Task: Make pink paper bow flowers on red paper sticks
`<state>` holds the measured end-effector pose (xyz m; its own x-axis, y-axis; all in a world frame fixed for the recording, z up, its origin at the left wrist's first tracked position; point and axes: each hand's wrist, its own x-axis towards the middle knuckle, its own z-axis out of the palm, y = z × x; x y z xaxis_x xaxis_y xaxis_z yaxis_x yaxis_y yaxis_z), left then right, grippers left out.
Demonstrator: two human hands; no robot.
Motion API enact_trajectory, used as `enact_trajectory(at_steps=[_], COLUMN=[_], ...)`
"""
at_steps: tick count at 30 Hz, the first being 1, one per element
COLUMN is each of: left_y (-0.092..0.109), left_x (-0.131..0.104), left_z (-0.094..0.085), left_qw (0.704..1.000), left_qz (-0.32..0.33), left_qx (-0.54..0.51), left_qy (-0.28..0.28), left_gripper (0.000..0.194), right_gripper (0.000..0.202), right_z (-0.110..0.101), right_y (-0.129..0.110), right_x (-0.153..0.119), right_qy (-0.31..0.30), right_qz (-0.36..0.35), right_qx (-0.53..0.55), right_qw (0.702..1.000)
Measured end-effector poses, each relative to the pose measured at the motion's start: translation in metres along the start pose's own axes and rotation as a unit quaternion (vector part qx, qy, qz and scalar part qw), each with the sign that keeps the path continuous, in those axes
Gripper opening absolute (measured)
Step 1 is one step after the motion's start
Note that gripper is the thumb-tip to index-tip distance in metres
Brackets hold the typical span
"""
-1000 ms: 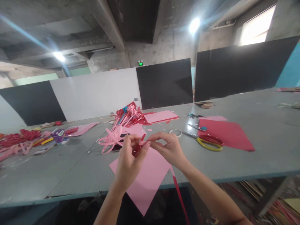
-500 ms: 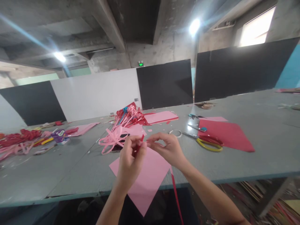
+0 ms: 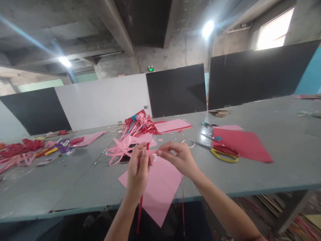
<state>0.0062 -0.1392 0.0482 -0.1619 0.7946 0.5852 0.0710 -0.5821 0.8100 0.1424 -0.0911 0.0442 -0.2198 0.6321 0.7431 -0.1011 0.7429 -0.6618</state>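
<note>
My left hand [image 3: 138, 167] is closed on a thin red strip [image 3: 140, 214], whose tip sticks up above the fingers and whose tail hangs past the table edge. Between my two hands a short pink strip [image 3: 152, 152] is stretched, and my right hand [image 3: 177, 158] pinches its right end. Below them lies a pink paper sheet [image 3: 160, 190], one corner over the edge. Another narrow red strip [image 3: 183, 211] hangs beneath my right forearm. Just left of my left hand sits a looped pink ribbon bow [image 3: 121, 149] on a dark object.
Red-and-yellow-handled scissors [image 3: 225, 154], a white ring [image 3: 188, 143] and red paper [image 3: 243, 144] lie right. Ribbon-topped sticks [image 3: 137, 125] and stacked paper [image 3: 172, 125] are behind. At left are a purple box [image 3: 63, 146] and red ribbons [image 3: 31, 144]. Upright panels line the grey table's back.
My left hand has turned, and the red strip now hangs below it. More of the pink strip shows between my hands. The pink sheet has shifted slightly.
</note>
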Motion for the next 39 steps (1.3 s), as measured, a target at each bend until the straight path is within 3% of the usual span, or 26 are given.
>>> enact_trajectory(at_steps=[5, 12, 19, 34, 39], left_y=[0.005, 0.004, 0.0, -0.003, -0.002], left_x=[0.002, 0.005, 0.012, 0.012, 0.012], left_z=[0.002, 0.001, -0.003, -0.004, -0.003], left_qw=[0.992, 0.991, 0.972, 0.962, 0.961], left_qz=[-0.05, -0.089, -0.186, -0.22, -0.221], left_qx=[-0.115, -0.098, -0.145, -0.161, -0.164], left_qy=[-0.019, -0.03, -0.016, -0.032, -0.021], left_gripper=[0.038, 0.031, 0.032, 0.019, 0.024], right_gripper=[0.014, 0.017, 0.013, 0.012, 0.012], right_z=[-0.001, 0.0, -0.003, 0.002, 0.003], right_y=[0.003, 0.007, 0.01, 0.008, 0.012], right_x=[0.002, 0.004, 0.001, -0.002, -0.002], right_qy=[-0.031, -0.024, -0.016, -0.035, -0.02], right_qz=[0.048, 0.049, 0.058, 0.041, 0.042], right_qx=[0.067, 0.068, 0.035, 0.009, 0.014], right_qw=[0.996, 0.996, 0.998, 0.998, 0.999])
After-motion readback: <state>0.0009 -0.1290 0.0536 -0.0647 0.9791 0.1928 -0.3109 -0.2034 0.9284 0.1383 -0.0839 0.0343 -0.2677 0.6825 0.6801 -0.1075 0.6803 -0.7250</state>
